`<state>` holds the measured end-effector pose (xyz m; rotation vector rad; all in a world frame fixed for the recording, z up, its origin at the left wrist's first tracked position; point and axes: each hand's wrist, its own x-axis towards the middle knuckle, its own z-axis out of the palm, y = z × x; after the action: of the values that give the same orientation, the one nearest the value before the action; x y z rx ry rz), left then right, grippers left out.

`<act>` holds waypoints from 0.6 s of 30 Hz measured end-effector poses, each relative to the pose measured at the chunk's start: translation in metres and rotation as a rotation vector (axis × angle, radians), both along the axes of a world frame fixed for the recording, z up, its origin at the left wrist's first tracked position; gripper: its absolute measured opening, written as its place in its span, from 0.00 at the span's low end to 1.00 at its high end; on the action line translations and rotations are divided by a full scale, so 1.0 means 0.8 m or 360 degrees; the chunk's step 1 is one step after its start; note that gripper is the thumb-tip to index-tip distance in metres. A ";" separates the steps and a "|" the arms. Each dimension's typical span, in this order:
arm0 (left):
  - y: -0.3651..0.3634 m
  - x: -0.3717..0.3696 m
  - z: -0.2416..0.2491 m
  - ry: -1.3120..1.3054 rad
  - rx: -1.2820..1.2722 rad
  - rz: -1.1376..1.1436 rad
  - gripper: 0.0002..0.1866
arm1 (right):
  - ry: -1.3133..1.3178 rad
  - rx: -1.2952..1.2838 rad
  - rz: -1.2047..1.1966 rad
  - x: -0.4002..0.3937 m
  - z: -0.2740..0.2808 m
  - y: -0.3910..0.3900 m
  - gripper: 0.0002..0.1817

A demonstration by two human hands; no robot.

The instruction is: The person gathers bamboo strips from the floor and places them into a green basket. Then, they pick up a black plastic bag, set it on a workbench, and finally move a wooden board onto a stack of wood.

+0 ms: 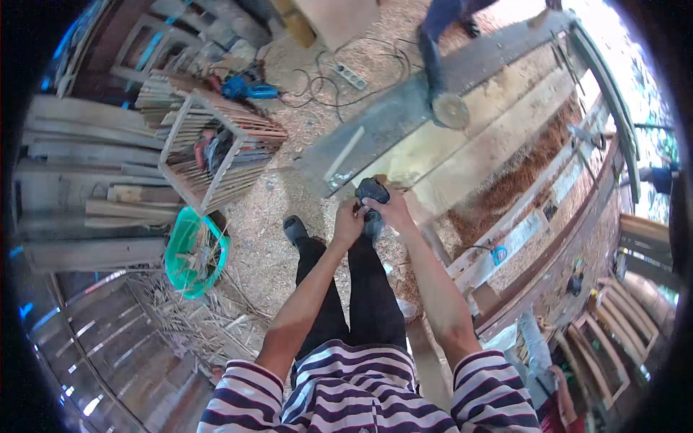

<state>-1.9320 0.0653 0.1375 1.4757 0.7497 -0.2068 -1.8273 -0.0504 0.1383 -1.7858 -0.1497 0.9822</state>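
Black and roundish, a small object (372,188) sits clamped between the thumb and fingers of a worker's right hand (394,211), held out in front of the body above one sandalled foot (372,229). Its long axis appears to lie slightly more across the body than away from it; which end is the front cannot be told. At its near left edge, the left hand (348,224) has its fingertips drawn together, though whether they grip the object cannot be seen. Both forearms stretch forward from striped sleeves (494,386) and converge, elbows wide apart. Farther out, a long workbench (397,119) slants away to the right, a person in dark clothing (432,54) beside it, while a slatted crate (182,130) and a green basin (180,249) stand to the left.
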 end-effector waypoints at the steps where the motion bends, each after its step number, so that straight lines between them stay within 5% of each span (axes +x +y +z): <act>1: 0.011 -0.011 -0.002 -0.0142 0.0586 -0.0038 0.12 | -0.0082 -0.0002 0.0120 -0.002 0.008 0.018 0.30; 2: 0.023 -0.022 -0.002 -0.0265 0.1177 -0.0075 0.12 | -0.0167 -0.0002 0.0241 -0.003 0.014 0.036 0.30; 4: 0.064 -0.045 0.031 -0.0361 0.1215 -0.0067 0.20 | -0.0293 0.0160 0.0385 -0.011 -0.003 0.072 0.33; 7: 0.127 -0.074 0.077 -0.0646 0.1461 0.0046 0.40 | -0.0640 -0.0169 0.0836 -0.023 0.055 0.125 0.36; 8: 0.151 -0.082 0.089 -0.0649 0.1479 0.0094 0.40 | -0.0668 -0.0158 0.0875 -0.029 0.058 0.144 0.36; 10: 0.198 -0.103 0.111 -0.0638 0.1352 -0.0270 0.48 | -0.0845 -0.0178 0.1145 -0.047 0.055 0.184 0.35; 12: 0.239 -0.130 0.123 -0.0672 0.1349 -0.0315 0.49 | -0.0786 -0.0019 0.1304 -0.063 0.075 0.229 0.38; 14: 0.275 -0.160 0.121 -0.0485 0.1046 -0.0519 0.40 | -0.0345 0.0215 0.1318 -0.082 0.070 0.277 0.42; 18: 0.353 -0.233 0.132 -0.0383 0.1129 -0.0357 0.35 | -0.0505 0.0208 0.1431 -0.133 0.117 0.374 0.46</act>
<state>-2.1180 0.3476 0.2430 2.2151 0.4731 0.0843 -1.9335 0.2490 0.2321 -1.7418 -1.2682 1.2376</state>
